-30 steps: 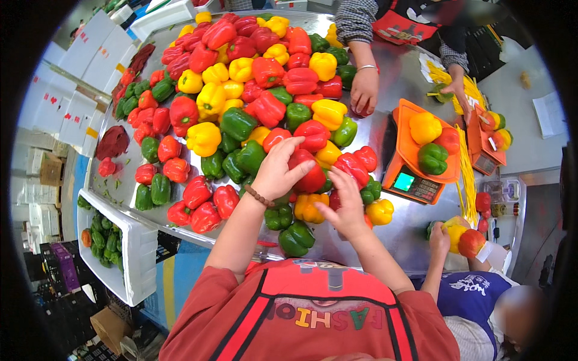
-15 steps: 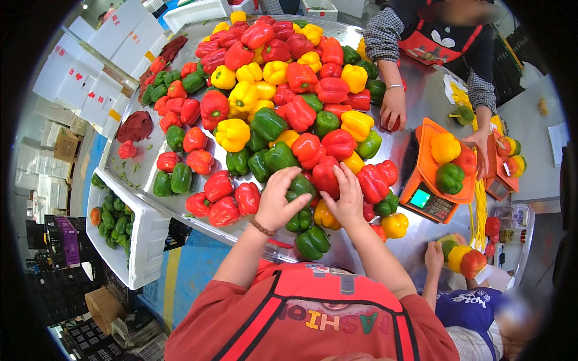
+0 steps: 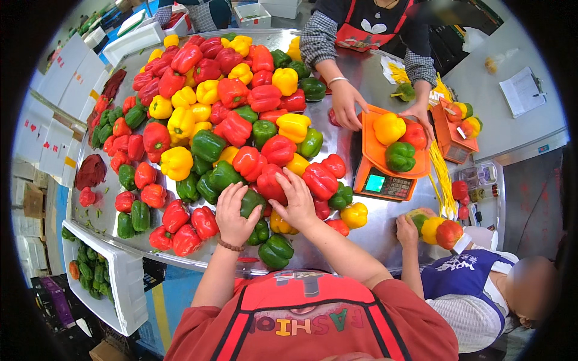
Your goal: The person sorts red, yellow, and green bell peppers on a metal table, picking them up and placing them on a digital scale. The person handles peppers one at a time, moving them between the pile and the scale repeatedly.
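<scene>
At the near edge of a big heap of bell peppers, my two hands work side by side. My left hand (image 3: 232, 218), a beaded bracelet at its wrist, is curled around a green bell pepper (image 3: 251, 201). Fingers and thumb of my right hand (image 3: 297, 203) grip the side of a red bell pepper (image 3: 270, 183). Both peppers still sit among the others. Below my hands lie another green bell pepper (image 3: 276, 251) and a partly covered yellow bell pepper (image 3: 280, 223).
The peppers cover much of a metal table (image 3: 355, 259). An orange scale (image 3: 385, 186) bearing three peppers stands right, with a co-worker's hands (image 3: 348, 103) at its tray. Another person (image 3: 463, 277) holds a row of peppers at lower right. A white foam box (image 3: 123, 271) of green peppers stands left.
The whole view has swung right, so the table appears farther left. My hands stay on the same two peppers. The co-worker's hand has moved from a red pepper to the scale tray.
</scene>
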Demonstrator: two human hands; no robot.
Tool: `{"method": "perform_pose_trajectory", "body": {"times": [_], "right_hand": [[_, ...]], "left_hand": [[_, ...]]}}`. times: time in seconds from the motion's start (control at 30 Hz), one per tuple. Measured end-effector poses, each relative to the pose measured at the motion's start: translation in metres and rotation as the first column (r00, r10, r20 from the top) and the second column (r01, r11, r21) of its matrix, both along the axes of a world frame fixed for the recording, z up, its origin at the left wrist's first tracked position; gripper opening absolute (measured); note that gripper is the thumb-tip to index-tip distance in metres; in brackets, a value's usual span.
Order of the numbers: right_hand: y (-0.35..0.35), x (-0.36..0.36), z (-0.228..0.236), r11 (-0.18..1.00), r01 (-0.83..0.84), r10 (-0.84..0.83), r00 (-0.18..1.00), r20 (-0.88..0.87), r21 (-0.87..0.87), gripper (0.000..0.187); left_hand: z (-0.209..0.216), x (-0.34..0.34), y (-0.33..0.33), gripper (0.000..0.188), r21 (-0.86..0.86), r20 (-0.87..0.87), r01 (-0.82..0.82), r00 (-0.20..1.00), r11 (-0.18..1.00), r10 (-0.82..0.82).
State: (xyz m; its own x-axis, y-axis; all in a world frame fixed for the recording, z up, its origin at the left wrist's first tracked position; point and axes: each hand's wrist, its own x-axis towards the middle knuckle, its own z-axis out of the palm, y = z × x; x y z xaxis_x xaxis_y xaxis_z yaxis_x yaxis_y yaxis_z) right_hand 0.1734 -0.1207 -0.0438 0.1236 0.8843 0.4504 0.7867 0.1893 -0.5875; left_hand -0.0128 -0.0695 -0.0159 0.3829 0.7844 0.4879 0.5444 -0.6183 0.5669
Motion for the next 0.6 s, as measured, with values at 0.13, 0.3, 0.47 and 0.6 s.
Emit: {"method": "perform_pose_trajectory", "body": {"times": [0.13,0.3,0.47,0.6], "right_hand": [[-0.0009,0.0016,-0.0001,1.000,0.010,-0.010,1.000,-0.014,0.008,0.076],[0.0001,0.0001,0.0022,1.000,0.004,-0.004,1.000,0.005,-0.007,0.079],[0.0015,0.0001,0.0017,1.000,-0.013,0.013,1.000,0.002,-0.017,0.079],[0.0011,0.0002,0.0003,1.000,-0.009,0.009,1.000,0.017,0.015,0.079]], "left_hand": [[-0.0012,0.0023,0.0002,0.051,0.011,0.008,0.007,1.000,1.000,-0.007],[-0.0010,0.0007,0.0011,0.051,0.013,0.015,0.010,1.000,1.000,-0.010],[-0.0009,0.0001,0.0017,0.051,0.028,0.007,-0.006,1.000,1.000,0.006],[0.0000,0.0006,0.0012,0.050,0.011,0.022,-0.005,1.000,1.000,0.005]]}}
